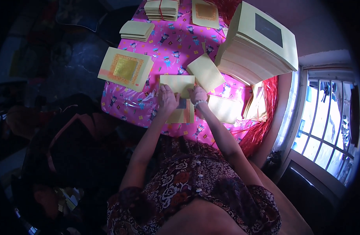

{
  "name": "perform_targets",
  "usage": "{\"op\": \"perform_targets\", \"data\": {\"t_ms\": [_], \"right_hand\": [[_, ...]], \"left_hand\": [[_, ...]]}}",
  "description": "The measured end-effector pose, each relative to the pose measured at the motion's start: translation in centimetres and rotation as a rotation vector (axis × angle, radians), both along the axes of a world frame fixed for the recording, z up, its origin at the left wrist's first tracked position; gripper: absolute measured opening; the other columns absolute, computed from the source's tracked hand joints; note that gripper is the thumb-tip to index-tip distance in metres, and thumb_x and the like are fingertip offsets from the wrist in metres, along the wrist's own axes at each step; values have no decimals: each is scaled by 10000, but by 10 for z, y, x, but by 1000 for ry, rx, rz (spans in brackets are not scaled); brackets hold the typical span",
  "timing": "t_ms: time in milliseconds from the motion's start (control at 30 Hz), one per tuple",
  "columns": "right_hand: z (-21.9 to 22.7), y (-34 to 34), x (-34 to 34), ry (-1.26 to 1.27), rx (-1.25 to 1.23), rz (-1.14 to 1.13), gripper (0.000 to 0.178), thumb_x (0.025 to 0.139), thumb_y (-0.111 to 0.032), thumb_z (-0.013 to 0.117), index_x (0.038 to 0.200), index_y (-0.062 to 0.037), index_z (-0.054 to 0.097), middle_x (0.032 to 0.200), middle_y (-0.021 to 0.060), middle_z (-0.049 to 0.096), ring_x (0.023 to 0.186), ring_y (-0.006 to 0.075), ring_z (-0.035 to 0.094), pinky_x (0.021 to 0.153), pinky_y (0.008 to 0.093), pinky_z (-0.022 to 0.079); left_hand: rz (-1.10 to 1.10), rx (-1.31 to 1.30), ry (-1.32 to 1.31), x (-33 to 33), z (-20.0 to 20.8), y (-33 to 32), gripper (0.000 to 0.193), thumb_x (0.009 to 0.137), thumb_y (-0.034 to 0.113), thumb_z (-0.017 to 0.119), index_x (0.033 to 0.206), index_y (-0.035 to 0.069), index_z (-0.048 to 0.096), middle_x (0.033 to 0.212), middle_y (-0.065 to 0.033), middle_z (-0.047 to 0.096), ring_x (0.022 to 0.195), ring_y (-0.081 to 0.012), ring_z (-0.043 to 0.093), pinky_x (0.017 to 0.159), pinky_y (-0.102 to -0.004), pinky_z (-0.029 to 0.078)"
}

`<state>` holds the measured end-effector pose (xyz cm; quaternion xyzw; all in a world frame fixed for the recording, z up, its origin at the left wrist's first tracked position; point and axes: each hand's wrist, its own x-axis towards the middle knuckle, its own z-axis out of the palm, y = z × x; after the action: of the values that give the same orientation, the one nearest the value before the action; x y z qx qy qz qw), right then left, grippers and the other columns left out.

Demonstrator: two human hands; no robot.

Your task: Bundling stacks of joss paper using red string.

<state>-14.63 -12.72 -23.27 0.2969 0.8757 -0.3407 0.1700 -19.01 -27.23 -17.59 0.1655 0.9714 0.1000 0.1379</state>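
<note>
Centre of frame: I see both hands working one yellow paper sheet (177, 84) on a pink patterned tablecloth (170, 51).
Left hand (167, 100): pressed down on the sheet's lower left part, fingers curled over it; grasping the paper.
Right hand (198, 95): pinching the sheet's right edge; a pale bracelet (200, 103) on the wrist.
Under the hands: another yellow sheet with a dark square (181, 113), partly hidden by the hands.
Just right of the sheet: a loose yellow sheet lying tilted (205, 72), its lower end near the right hand.
Upper right: a tall stack of yellow papers (258, 43), leaning.
Left of centre: a card with a gold foil square (125, 68) overhanging the cloth's edge.
Top of frame: smaller folded bundles (137, 30); I can't tell their count.
Right edge: red fringe (266, 105) along the table side.
</note>
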Motion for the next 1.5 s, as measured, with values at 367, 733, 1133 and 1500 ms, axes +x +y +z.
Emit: {"op": "perform_targets", "data": {"t_ms": [367,733,1133,1500], "right_hand": [[30,-12,3,135,18,-108,382,834,-308,622,988,11,481,1029,236,545,923,400,579,771,462,476],[16,-28,17,128,-29,234,221,815,-224,617,918,-54,521,925,155,599,836,332,615,724,420,496],[19,-24,18,118,-57,333,252,834,-216,594,993,-54,484,1030,153,567,943,334,589,796,412,480],[16,-21,15,139,-52,353,263,837,-223,590,1000,-50,476,1038,162,567,959,355,580,808,428,473]], "left_hand": [[87,-48,37,9,-15,7,545,732,291,734,1044,-57,454,1025,-190,468,979,-354,496,841,-414,442],[104,23,31,13,-14,5,584,781,279,682,1146,-89,413,1057,-212,466,989,-363,486,859,-422,431],[41,457,165,21,-26,-29,338,798,193,646,1041,29,478,995,-192,433,951,-379,465,802,-468,403],[7,628,47,6,-35,-41,167,732,95,702,810,33,568,855,-118,487,830,-294,513,715,-385,435]]}}
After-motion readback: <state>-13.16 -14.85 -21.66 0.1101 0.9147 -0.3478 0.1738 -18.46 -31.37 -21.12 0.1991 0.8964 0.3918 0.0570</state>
